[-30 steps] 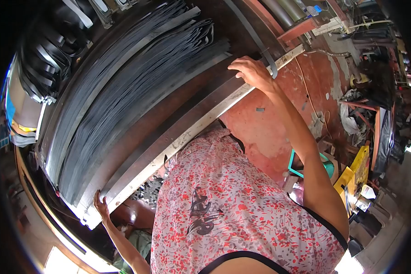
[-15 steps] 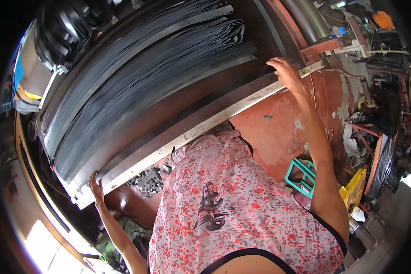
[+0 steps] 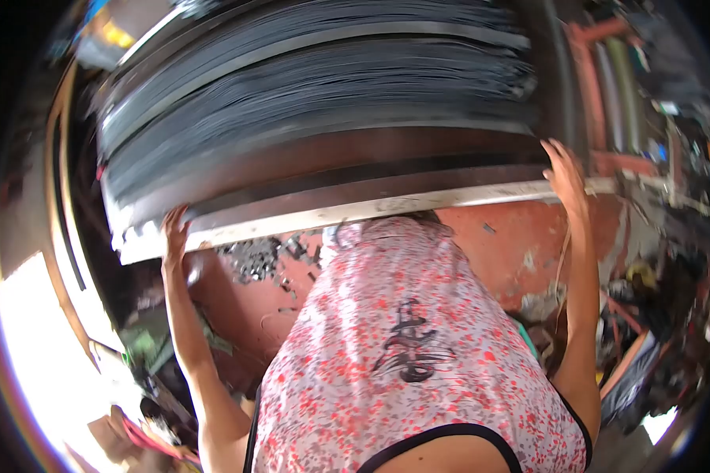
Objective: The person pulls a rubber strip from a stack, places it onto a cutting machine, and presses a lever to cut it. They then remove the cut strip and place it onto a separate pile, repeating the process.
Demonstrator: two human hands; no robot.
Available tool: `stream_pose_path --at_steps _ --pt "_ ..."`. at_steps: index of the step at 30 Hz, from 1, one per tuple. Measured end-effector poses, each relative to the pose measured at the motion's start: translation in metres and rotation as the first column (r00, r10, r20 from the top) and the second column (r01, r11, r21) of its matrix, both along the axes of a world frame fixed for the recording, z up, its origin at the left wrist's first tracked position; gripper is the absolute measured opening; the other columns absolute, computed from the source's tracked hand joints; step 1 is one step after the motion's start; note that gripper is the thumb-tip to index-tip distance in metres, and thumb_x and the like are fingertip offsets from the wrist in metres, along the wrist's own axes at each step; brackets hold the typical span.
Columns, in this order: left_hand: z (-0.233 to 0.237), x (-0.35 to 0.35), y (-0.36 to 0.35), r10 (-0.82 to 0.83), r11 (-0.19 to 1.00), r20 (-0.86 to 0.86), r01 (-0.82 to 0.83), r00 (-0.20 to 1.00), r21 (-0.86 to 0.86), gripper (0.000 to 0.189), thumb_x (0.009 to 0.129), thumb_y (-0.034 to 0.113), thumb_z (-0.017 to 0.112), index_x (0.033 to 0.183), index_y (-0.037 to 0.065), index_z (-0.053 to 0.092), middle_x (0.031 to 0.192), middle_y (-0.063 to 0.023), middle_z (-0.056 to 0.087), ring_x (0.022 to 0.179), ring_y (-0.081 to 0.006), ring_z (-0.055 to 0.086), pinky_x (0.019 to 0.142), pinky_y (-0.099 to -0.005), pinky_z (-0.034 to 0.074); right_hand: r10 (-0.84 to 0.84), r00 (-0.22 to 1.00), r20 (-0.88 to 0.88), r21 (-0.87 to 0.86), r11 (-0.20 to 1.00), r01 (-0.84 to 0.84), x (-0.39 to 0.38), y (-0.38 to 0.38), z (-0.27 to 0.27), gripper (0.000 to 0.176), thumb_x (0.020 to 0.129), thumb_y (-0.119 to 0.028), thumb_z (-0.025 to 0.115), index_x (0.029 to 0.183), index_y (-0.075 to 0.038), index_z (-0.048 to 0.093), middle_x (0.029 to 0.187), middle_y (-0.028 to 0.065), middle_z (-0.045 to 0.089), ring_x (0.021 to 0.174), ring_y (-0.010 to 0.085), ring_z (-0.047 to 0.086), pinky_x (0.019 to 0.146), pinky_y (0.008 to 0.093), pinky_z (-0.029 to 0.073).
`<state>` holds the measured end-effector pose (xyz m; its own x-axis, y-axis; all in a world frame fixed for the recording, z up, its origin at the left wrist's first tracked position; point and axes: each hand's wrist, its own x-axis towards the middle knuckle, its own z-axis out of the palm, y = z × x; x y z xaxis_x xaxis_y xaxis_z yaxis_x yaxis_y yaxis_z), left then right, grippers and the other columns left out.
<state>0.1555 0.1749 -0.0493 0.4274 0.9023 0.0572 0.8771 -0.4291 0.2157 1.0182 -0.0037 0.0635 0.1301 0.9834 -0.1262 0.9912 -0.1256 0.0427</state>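
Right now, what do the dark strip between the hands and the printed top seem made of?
Dark strip: perhaps rubber or plastic, matte, from its flat, even black; blur leaves it open. Printed top: apparently fabric, matte, from its loose drape and bound edges.

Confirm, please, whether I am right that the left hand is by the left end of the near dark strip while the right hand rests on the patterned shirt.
Not quite: in the head view, the right hand is not on the patterned shirt but by the right end of the near dark strip. The left hand is by its left end.
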Motion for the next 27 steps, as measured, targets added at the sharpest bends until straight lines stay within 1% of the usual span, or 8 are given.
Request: stream_pose_path --at_steps 2,3,5,8,13,23,25,27 --pt "0.000 0.006 -0.002 -0.022 0.998 -0.033 0.023 0.999 0.057 0.047 0.073 0.008 0.075 0.118 0.009 0.063 0.119 -0.0108 0.064 0.111 -0.0319 0.059 0.096 -0.0413 0.047 0.122 0.986 -0.113 0.047 0.992 -0.118 -0.034 0.008 0.002 0.067 0.071 0.000 0.073 0.134 -0.008 0.050 0.137 0.0096 0.050 0.121 0.0319 0.049 0.102 0.0411 0.042" --pt "-0.003 0.004 -0.001 0.002 1.000 -0.024 -0.002 1.000 -0.021 0.046 0.076 0.011 0.074 0.120 0.009 0.063 0.121 -0.0109 0.064 0.114 -0.0326 0.058 0.099 -0.0424 0.045 0.151 0.975 -0.162 0.023 0.988 -0.150 -0.050 0.013 -0.001 0.071 0.071 0.001 0.072 0.137 -0.009 0.047 0.140 0.0107 0.048 0.124 0.0326 0.048 0.104 0.0412 0.041" --pt "0.014 0.022 -0.003 0.009 0.999 -0.016 -0.009 1.000 -0.031 0.047 0.075 0.012 0.075 0.120 0.011 0.063 0.121 -0.0088 0.064 0.114 -0.0294 0.058 0.099 -0.0419 0.045 0.226 0.957 -0.184 0.002 0.973 -0.229 -0.083 0.024 -0.002 0.072 0.072 -0.002 0.074 0.138 -0.009 0.046 0.140 0.0107 0.048 0.125 0.0318 0.048 0.104 0.0410 0.041" --pt "0.023 0.035 -0.006 0.031 0.999 -0.136 -0.032 0.990 -0.001 0.048 0.075 0.016 0.075 0.121 0.013 0.062 0.121 -0.0069 0.064 0.115 -0.0260 0.058 0.101 -0.0418 0.042 0.256 0.950 -0.177 -0.026 0.964 -0.265 -0.102 0.036 -0.006 0.066 0.072 -0.004 0.075 0.133 -0.007 0.050 0.134 0.0122 0.054 0.119 0.0317 0.053 0.099 0.0400 0.044" --pt "0.027 0.037 -0.006 0.065 0.997 -0.130 -0.070 0.989 -0.031 0.050 0.074 0.014 0.075 0.122 0.014 0.062 0.122 -0.0056 0.064 0.117 -0.0247 0.057 0.102 -0.0411 0.041 0.162 0.971 -0.174 -0.109 0.977 -0.182 -0.096 0.039 -0.002 0.048 0.076 -0.005 0.073 0.122 -0.003 0.059 0.119 0.0169 0.063 0.109 0.0338 0.060 0.091 0.0411 0.049" --pt "0.048 -0.050 0.012 0.157 0.978 -0.296 -0.190 0.942 -0.085 0.051 0.075 0.009 0.074 0.124 0.012 0.061 0.124 -0.0080 0.063 0.120 -0.0269 0.054 0.105 -0.0427 0.039 0.061 0.986 -0.154 -0.161 0.983 -0.086 -0.063 0.030 0.003 0.049 0.076 -0.008 0.074 0.123 -0.004 0.060 0.121 0.0180 0.062 0.112 0.0356 0.058 0.094 0.0423 0.047" --pt "0.048 -0.078 0.016 0.170 0.980 -0.265 -0.190 0.949 -0.053 0.051 0.074 0.006 0.074 0.124 0.012 0.061 0.125 -0.0069 0.062 0.122 -0.0261 0.053 0.105 -0.0419 0.038 0.031 0.993 -0.118 -0.183 0.982 -0.053 -0.062 0.030 0.007 0.050 0.075 -0.007 0.074 0.123 -0.004 0.060 0.121 0.0188 0.062 0.112 0.0361 0.059 0.094 0.0426 0.047" --pt "0.057 -0.075 0.012 0.182 0.983 -0.339 -0.184 0.923 0.028 0.046 0.074 0.008 0.071 0.119 0.014 0.062 0.119 -0.0044 0.065 0.116 -0.0239 0.057 0.100 -0.0395 0.041 0.021 0.990 -0.137 -0.149 0.988 -0.042 -0.036 0.020 -0.001 0.051 0.074 -0.006 0.075 0.123 -0.004 0.060 0.121 0.0189 0.062 0.111 0.0362 0.059 0.094 0.0424 0.048"
